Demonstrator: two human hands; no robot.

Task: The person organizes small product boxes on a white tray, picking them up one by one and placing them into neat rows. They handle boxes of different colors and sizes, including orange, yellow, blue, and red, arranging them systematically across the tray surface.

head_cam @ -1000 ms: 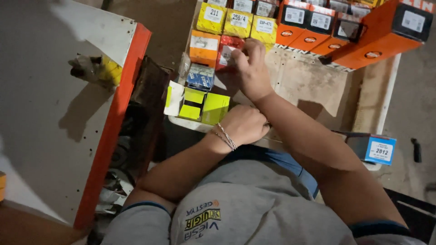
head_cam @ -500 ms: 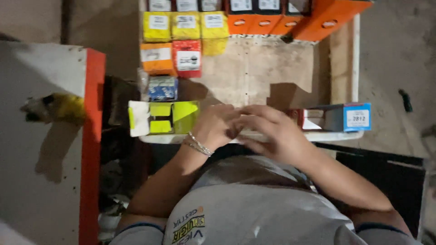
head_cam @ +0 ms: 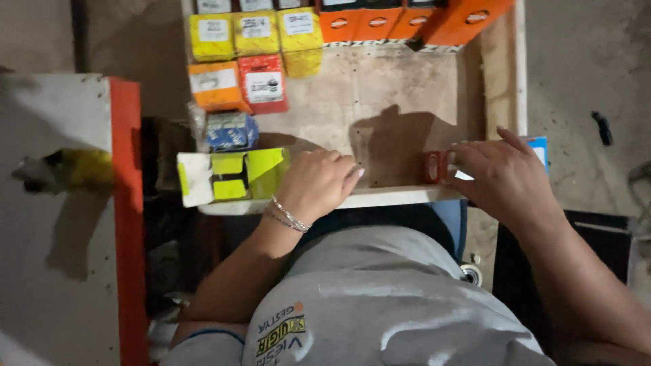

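Apart now, my hands are separating: right hand (head_cam: 505, 177) is lying flat, fingers released, over a small red-and-white cardboard box (head_cam: 437, 167) at the table (head_cam: 380, 102) edge; left hand (head_cam: 317, 183) is resting loosely curled beside a yellow-green box (head_cam: 230, 176).

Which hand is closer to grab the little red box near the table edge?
Probably the right hand. Its fingers already rest beside the small red box, seemingly touching it. The left hand lies farther off, next to the yellow-green box.
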